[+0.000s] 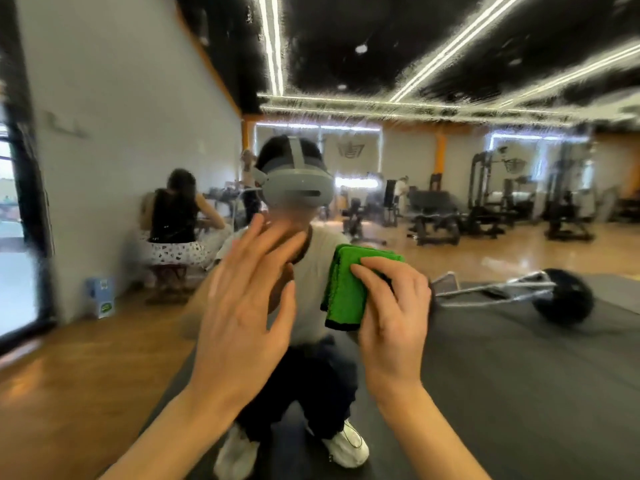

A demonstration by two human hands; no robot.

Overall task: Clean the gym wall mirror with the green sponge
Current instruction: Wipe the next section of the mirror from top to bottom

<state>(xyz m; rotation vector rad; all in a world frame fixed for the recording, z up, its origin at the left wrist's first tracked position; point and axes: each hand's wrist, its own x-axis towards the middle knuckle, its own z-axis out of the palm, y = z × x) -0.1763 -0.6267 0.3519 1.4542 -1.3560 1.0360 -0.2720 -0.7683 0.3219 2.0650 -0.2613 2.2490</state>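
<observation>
Right hand [393, 306] curled round the folded green sponge [349, 289], pressing it against the mirror [485, 209]. Left hand [242, 306] flat beside it, fingers straight and spread, raised at the glass. Reflected: crouching wearer, barbell [540, 292] on a dark mat.

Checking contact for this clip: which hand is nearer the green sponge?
Right. The right hand grips the green sponge against the mirror; the left hand is open, beside it to the left, not touching.
</observation>
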